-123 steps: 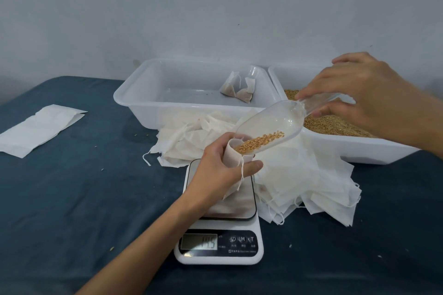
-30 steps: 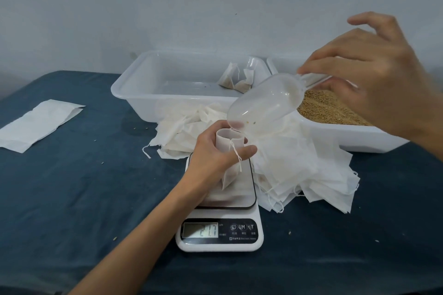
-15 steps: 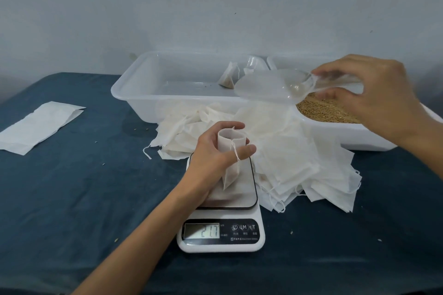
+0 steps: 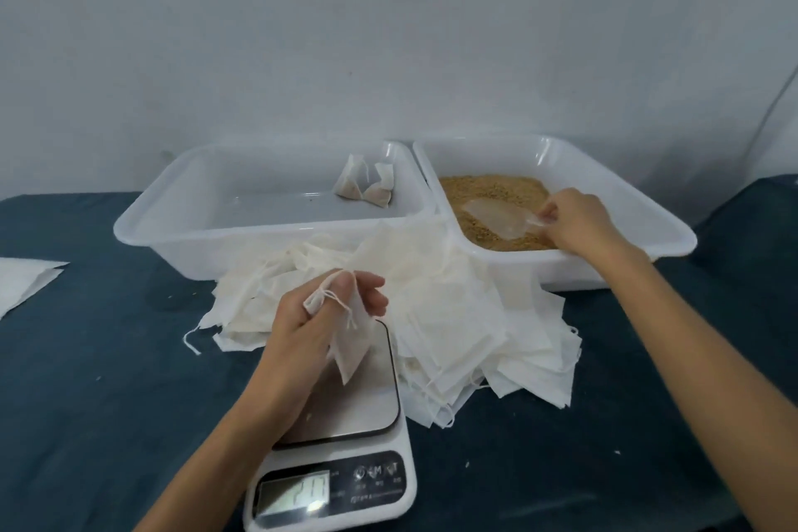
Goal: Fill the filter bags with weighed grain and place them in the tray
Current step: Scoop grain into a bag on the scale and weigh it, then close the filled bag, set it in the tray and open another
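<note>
Steel-topped scale [image 4: 332, 423] display [image 4: 293, 496] blurred, seemingly "217".

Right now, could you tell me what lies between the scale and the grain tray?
In the head view, a heap of empty filter bags lies between the scale and grain tray.

Table, dark blue cloth cover [image 4: 108, 402]. Bears: digital kitchen scale [image 4: 337, 445], near centre; loose heap of empty white filter bags [image 4: 453, 315] behind it; two translucent plastic trays side by side at far edge, left tray [image 4: 142, 229], right tray [image 4: 647, 225]; white paper sheet [image 4: 21, 281], far left.
</note>
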